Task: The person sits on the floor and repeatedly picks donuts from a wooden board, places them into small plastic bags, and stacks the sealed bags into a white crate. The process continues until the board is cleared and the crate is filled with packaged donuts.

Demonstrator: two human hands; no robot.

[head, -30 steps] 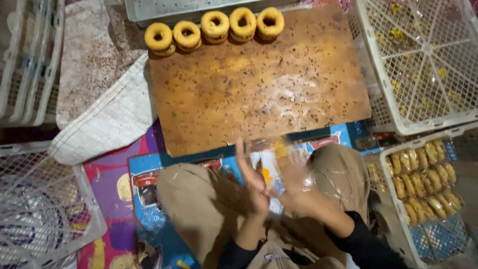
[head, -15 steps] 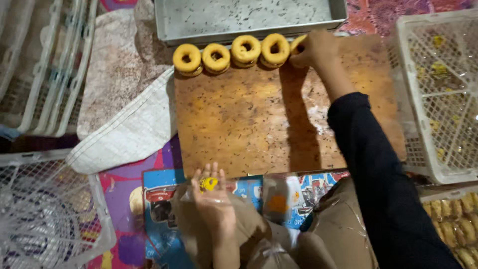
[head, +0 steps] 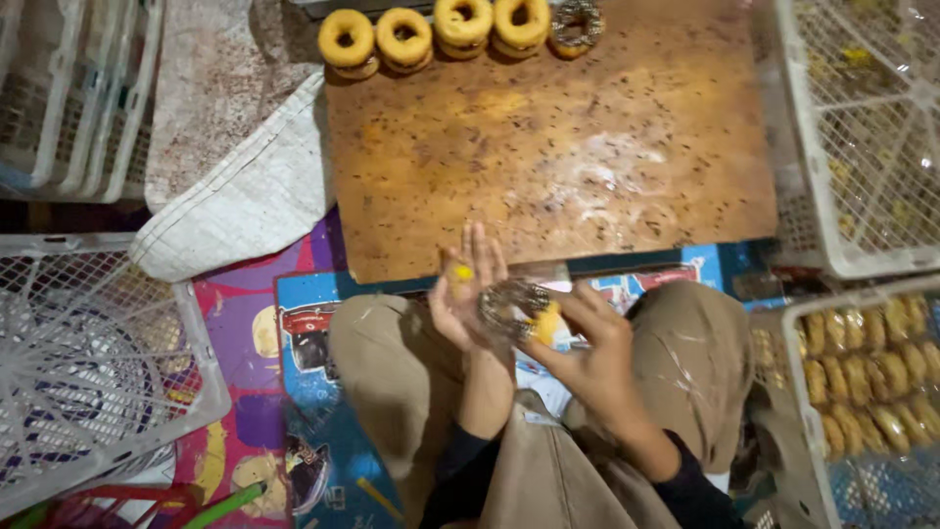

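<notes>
My right hand [head: 592, 348] is over my lap, shut on a ring doughnut [head: 511, 309] coated in dark sprinkles, with yellow showing at its edge. My left hand [head: 466, 289] is held upright beside it, palm open toward the doughnut, with a yellow dab on the palm. It touches or nearly touches the doughnut. Just beyond my hands lies a brown wooden board [head: 548, 167] scattered with dark sprinkles. A row of several doughnuts [head: 462, 22] sits along its far edge; the rightmost one [head: 578, 22] is dark with sprinkles and the others are yellow-glazed.
A white mesh crate [head: 862, 127] stands right of the board. Another crate [head: 871, 372] at near right holds several pale pastries. An empty mesh crate [head: 88, 362] sits at near left and a white cloth [head: 230, 196] lies left of the board. A colourful mat [head: 264, 343] covers the floor.
My right hand has come back from the far row of doughnuts to my lap and now holds a sprinkled doughnut. The left hand stays near my lap, palm up.
</notes>
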